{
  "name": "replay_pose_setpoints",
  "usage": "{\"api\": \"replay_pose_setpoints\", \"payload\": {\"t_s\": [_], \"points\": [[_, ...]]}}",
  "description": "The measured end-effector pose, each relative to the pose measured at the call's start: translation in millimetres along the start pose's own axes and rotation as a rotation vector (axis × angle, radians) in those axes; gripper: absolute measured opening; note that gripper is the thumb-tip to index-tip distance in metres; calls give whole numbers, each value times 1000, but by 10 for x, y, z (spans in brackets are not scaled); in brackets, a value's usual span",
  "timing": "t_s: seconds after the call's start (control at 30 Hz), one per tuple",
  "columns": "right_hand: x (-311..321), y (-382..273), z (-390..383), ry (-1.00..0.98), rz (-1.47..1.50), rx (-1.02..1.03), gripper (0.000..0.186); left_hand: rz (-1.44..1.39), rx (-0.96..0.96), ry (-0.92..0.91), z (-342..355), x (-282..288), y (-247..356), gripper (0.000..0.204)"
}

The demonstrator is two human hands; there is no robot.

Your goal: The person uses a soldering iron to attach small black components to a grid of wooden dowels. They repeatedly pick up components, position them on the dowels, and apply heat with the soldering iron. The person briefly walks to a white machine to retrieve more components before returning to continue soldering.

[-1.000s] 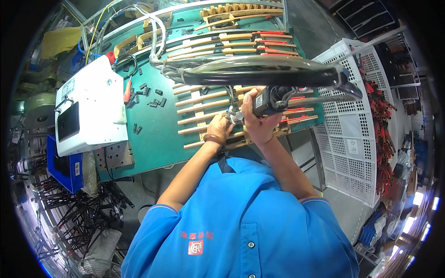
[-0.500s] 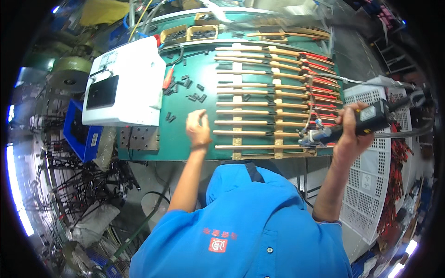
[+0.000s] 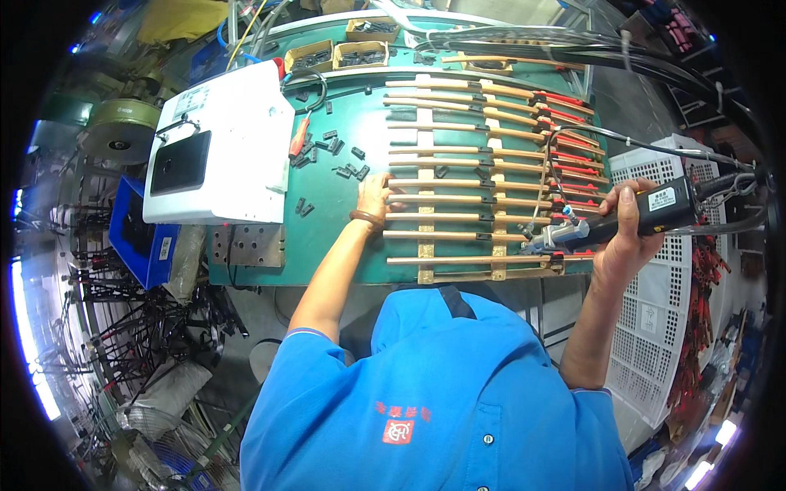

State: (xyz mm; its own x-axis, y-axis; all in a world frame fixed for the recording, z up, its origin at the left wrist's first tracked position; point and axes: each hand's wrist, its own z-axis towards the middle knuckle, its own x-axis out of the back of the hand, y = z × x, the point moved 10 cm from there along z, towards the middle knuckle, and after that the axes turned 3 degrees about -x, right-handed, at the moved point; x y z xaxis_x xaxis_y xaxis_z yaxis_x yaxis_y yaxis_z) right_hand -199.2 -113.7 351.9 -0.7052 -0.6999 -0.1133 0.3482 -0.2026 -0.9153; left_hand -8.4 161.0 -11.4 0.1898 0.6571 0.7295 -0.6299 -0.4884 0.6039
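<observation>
My right hand (image 3: 629, 229) is closed round a black power screwdriver (image 3: 655, 209) with a silver head. The head sits low over the black fittings near the right part of the nearest rods. My left hand (image 3: 375, 199) is at the left ends of the row, its fingers curled onto the end of a wooden rod (image 3: 442, 198); the fingertips are partly hidden. Several such rods lie side by side, with black fittings along them and red pieces (image 3: 565, 157) at their right ends. Two pale strips (image 3: 426, 221) run crosswise beneath them.
Loose black parts (image 3: 327, 146) and a red-handled screwdriver (image 3: 300, 137) lie left of the rods. A white machine (image 3: 221, 147) stands on the green table (image 3: 327, 245). Boxes of black parts (image 3: 360, 56) line the back. Cables (image 3: 655, 143) trail right, above a white perforated crate (image 3: 647, 327).
My left hand has moved right, from the bare table to the rod ends. My right hand and the power screwdriver have shifted only slightly. The cables at the upper right have moved.
</observation>
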Motion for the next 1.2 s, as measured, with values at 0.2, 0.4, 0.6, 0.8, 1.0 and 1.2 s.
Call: {"api": "replay_pose_setpoints", "payload": {"t_s": [0.2, 0.4, 0.6, 0.8, 1.0, 1.2], "points": [[95, 0, -32, 66, -26, -40, 23, -83, 110, 135, -204, 866, -31, 17], [114, 76, -16, 37, 14, -61, 25, -1243, 763, 89, -740, 801, 477, 20], [74, 169, -1, 24, 54, -48, 27, -1561, 855, -343, -679, -65, 1783, 32], [15, 138, -69, 10, 78, -61, 28, -1511, 930, -358, -723, -445, 1823, 30], [80, 122, -154, 13, 34, -90, 27, -1256, 633, -313, -648, -520, 1755, 26], [177, 182, -295, 0, -9, -85, 27, -1184, 454, -530, -651, -529, 1928, 18]]}}
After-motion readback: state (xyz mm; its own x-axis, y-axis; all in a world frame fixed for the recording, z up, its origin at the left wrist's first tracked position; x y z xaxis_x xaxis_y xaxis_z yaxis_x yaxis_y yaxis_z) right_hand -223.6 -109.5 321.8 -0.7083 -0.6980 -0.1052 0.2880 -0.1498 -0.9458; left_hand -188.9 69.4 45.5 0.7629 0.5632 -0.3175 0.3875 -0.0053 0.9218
